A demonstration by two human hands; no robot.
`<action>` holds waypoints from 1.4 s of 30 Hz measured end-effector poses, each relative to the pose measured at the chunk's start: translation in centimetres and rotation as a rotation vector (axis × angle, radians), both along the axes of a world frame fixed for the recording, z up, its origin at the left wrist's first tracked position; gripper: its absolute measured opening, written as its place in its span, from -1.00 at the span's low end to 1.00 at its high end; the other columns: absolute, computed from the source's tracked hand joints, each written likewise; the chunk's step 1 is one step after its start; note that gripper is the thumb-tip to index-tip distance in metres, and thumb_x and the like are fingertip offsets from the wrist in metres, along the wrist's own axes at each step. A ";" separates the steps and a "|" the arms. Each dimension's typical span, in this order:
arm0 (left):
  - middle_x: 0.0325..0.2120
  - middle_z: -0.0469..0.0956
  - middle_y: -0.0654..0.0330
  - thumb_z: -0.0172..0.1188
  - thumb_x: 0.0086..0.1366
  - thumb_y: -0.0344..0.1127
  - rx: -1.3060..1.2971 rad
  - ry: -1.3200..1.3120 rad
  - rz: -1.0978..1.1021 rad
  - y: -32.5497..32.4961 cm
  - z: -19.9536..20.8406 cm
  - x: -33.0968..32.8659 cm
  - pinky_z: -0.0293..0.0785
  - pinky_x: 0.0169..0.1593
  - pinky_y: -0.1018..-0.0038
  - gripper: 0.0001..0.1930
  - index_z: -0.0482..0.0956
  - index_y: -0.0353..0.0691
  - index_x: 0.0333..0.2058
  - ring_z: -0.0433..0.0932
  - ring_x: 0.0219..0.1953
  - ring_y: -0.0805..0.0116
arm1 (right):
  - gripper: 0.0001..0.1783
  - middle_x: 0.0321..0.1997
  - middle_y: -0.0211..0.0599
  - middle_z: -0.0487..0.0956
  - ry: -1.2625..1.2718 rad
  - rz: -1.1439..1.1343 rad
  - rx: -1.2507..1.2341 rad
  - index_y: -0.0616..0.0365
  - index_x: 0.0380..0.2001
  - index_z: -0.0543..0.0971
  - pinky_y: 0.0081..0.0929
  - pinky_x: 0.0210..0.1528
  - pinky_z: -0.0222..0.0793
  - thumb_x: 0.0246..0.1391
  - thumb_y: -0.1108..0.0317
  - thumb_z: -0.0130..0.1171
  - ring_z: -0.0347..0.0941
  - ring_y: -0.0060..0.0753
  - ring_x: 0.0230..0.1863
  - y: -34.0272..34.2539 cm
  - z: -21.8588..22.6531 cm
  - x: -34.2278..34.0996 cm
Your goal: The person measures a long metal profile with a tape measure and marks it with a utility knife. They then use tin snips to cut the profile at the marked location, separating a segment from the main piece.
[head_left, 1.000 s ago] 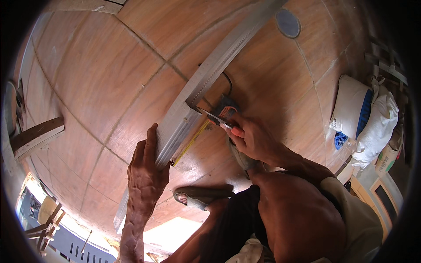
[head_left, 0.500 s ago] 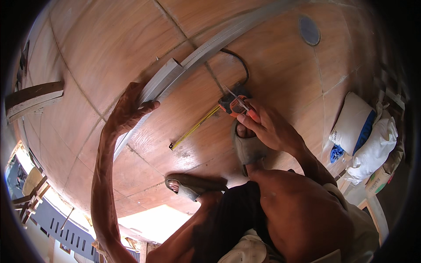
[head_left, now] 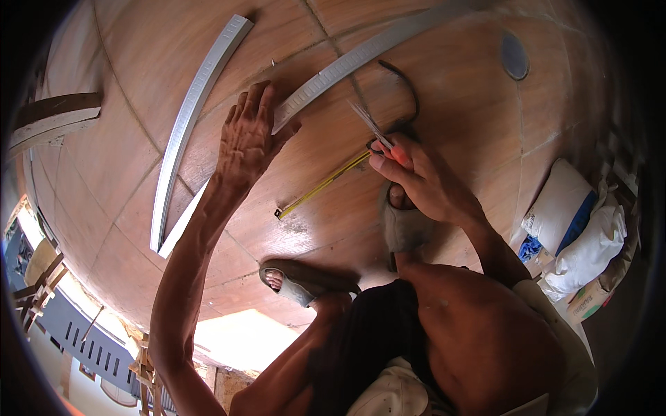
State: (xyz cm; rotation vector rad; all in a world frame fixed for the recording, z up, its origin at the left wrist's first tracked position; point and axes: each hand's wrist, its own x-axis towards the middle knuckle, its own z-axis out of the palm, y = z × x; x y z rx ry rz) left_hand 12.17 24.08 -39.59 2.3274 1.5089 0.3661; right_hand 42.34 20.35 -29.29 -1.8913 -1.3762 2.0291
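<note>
My left hand (head_left: pixel 251 132) holds nothing; its fingers stretch over a long grey metal channel (head_left: pixel 354 59) on the floor. Whether they touch the channel, I cannot tell. Left of this hand lies a shorter metal channel (head_left: pixel 198 97), its near end close to the long one's. Red-handled snips (head_left: pixel 400 155) are gripped in my right hand (head_left: pixel 433 177), their blades pointing up and to the left. Beneath that hand, a tape measure (head_left: pixel 322 186) has its yellow blade pulled out across the tiles; its case is mostly hidden.
A black cable or strap (head_left: pixel 411 83) curves beyond my right hand. White sacks (head_left: pixel 586 243) stand at the right. A wooden piece (head_left: pixel 59 114) juts in at the far left, and an oval grey disc (head_left: pixel 515 55) shows on the tiled floor (head_left: pixel 458 97).
The shorter channel has left my left hand and now lies to its left. That hand has opened and shifted right over the long channel. My right hand still grips the snips.
</note>
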 end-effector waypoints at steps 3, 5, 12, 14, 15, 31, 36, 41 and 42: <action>0.01 0.59 -0.04 0.49 0.30 -0.03 -0.201 -0.127 -0.008 1.2 -1.4 -0.3 0.59 0.06 0.08 -0.31 0.43 -0.28 0.25 0.62 0.00 0.02 | -0.48 -0.39 -0.53 0.39 -0.001 -0.036 -0.024 0.29 0.03 0.55 -0.59 -0.36 0.30 0.45 -0.05 0.20 0.33 -0.72 -0.48 0.5 0.8 -1.0; -0.03 0.60 -0.03 0.50 0.26 -0.10 -0.556 -0.156 0.085 2.8 1.7 1.5 0.61 0.00 0.10 -0.36 0.46 -0.29 0.18 0.62 -0.05 0.00 | -0.47 -0.41 -0.54 0.38 -0.084 0.049 0.001 0.29 0.02 0.55 -0.58 -0.36 0.31 0.45 -0.06 0.20 0.34 -0.71 -0.47 0.5 0.5 -0.3; -0.34 0.61 0.07 0.47 0.29 -0.09 -0.181 -0.410 -0.030 1.1 -2.2 0.8 0.63 -0.17 0.25 -0.51 0.47 -0.31 -0.06 0.61 -0.34 0.13 | -0.31 -0.17 0.08 0.63 -0.185 0.143 -0.015 0.29 -0.03 0.56 -0.08 -0.01 0.47 0.40 -0.26 0.11 0.62 0.03 -0.11 0.1 1.2 0.1; -0.38 0.61 0.09 0.46 0.31 -0.05 -0.528 -0.526 0.111 1.2 -0.8 0.5 0.64 -0.22 0.28 -0.46 0.44 -0.33 0.00 0.63 -0.39 0.18 | -0.31 -0.13 0.09 0.63 -0.162 0.157 0.056 0.29 0.00 0.55 -0.05 0.01 0.47 0.40 -0.26 0.10 0.63 0.09 -0.08 -0.5 1.2 0.2; -0.37 0.62 0.10 0.45 0.32 -0.05 -0.706 -0.545 0.158 1.3 0.1 0.2 0.64 -0.23 0.30 -0.45 0.43 -0.33 0.02 0.64 -0.40 0.20 | -0.31 -0.11 0.09 0.62 -0.152 0.168 0.071 0.29 0.03 0.53 -0.03 0.01 0.47 0.40 -0.25 0.10 0.63 0.11 -0.07 -0.7 1.3 0.2; -0.41 0.72 0.15 0.28 0.44 0.19 -1.100 -0.532 0.170 0.1 6.8 3.7 0.65 -0.29 0.43 -0.41 0.65 -0.36 -0.08 0.66 -0.44 0.39 | -0.43 -0.09 0.02 0.69 -0.188 0.144 0.025 0.21 0.21 0.54 -0.18 0.09 0.48 0.42 -0.06 0.16 0.64 -0.08 -0.04 -1.2 3.2 1.4; -0.55 0.56 0.12 0.31 0.41 0.26 -0.794 -0.386 0.185 -0.6 8.7 5.0 0.48 -0.33 0.30 -0.39 0.59 -0.33 -0.17 0.48 -0.49 0.35 | -0.39 -0.16 0.01 0.72 -0.213 0.203 -0.044 0.22 0.21 0.58 -0.21 0.07 0.51 0.43 -0.10 0.12 0.68 -0.08 -0.11 -1.2 3.7 1.2; -0.61 0.44 0.16 0.31 0.41 0.27 -0.743 -0.359 0.192 -0.6 6.9 5.6 0.37 -0.39 0.29 -0.39 0.58 -0.31 -0.19 0.38 -0.53 0.35 | -0.40 -0.27 0.07 0.66 -0.237 0.175 0.014 0.18 0.17 0.53 -0.10 -0.03 0.48 0.44 -0.15 0.09 0.66 0.04 -0.18 -1.2 2.3 0.7; -0.62 0.41 0.19 0.31 0.42 0.26 -0.718 -0.374 0.208 -0.8 7.0 5.6 0.36 -0.40 0.30 -0.41 0.58 -0.30 -0.20 0.37 -0.53 0.37 | -0.41 -0.29 0.08 0.65 -0.231 0.172 0.024 0.17 0.16 0.52 -0.08 -0.05 0.48 0.44 -0.15 0.08 0.66 0.05 -0.19 -1.3 2.2 0.7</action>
